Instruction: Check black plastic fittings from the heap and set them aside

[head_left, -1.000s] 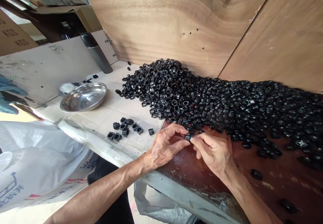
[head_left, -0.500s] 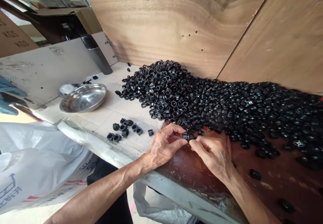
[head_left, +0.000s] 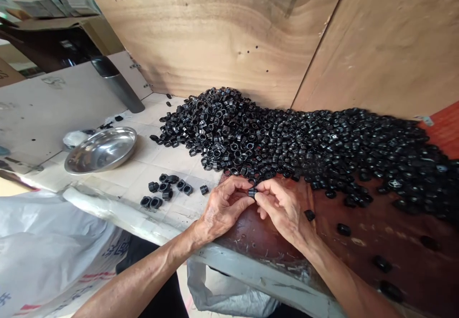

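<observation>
On my left, I have a passage over the pale tabletop [head_left: 139, 169] between the steel bowl [head_left: 102, 151] and the small cluster of black rings [head_left: 167, 194]. Straight ahead, the heaped black rings [head_left: 218, 129] block me, with the upright plywood panel [head_left: 215, 36] behind them. To my right, scattered black caps [head_left: 343, 229] interrupt the reddish-brown surface [head_left: 322, 260].

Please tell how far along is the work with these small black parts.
Perhaps done: a small group of black parts sits apart on the pale surface, but I cannot confirm they are finished. In progress: the left hand and right hand hold one small part between their fingertips. Left: most, it seems, since the big pile behind the hands is far larger than the group.
</observation>
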`<state>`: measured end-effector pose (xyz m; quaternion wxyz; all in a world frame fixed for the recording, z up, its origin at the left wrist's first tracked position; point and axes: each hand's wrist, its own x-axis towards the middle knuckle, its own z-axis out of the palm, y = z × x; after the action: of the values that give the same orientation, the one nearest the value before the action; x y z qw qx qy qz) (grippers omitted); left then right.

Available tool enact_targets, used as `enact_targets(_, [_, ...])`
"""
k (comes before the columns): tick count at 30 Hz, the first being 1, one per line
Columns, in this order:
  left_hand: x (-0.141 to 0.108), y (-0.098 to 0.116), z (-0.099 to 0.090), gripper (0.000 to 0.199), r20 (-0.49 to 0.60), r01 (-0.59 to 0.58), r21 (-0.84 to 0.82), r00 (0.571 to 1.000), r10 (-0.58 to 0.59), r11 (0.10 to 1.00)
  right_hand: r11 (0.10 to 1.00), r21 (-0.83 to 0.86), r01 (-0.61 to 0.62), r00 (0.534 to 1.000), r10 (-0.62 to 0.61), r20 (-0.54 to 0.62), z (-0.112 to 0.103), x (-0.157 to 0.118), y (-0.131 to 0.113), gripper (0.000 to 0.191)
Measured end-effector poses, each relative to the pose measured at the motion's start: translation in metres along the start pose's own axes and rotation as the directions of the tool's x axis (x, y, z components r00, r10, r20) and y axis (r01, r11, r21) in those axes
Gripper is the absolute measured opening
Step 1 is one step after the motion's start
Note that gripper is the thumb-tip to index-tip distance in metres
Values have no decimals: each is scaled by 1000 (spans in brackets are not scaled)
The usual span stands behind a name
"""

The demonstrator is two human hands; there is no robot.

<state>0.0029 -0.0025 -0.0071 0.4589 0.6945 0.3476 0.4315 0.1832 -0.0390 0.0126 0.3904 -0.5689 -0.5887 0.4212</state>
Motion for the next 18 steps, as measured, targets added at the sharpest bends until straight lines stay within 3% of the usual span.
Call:
enact_targets(3, [-5, 2, -11, 21, 142, -184, 227, 978, 155, 956, 992, -8, -128, 988, 128, 90, 1, 1, -1, 25])
enact_targets(6, [-11, 6, -29, 24, 329, -263, 450, 937, 115, 853, 932, -362, -20, 997, 44, 58, -17, 3, -1, 36])
enact_targets(8, [-14, 10, -39, 17, 347, -280, 620, 936, 63, 733, 828, -561, 6, 1000, 1, 13, -36, 5, 0, 33])
enact_targets(10, [-13, 15, -43, 9, 297, -277, 738, 952, 73, 616, 757, -651, -55, 998, 44, -34, -56, 6, 4, 23])
enact_targets(12, [-10, 19, -37, 18, 237, -257, 776, 965, 111, 576, 723, -683, -98, 995, 78, -59, -69, 8, 9, 12])
enact_targets(14, [-4, 19, -21, 21, 199, -236, 748, 971, 129, 621, 736, -672, -77, 997, 64, -45, -74, 10, 14, 9])
enact_targets(18, [11, 7, 17, 19, 223, -201, 663, 973, 66, 722, 764, -639, 87, 996, -74, 48, -58, 12, 17, 17])
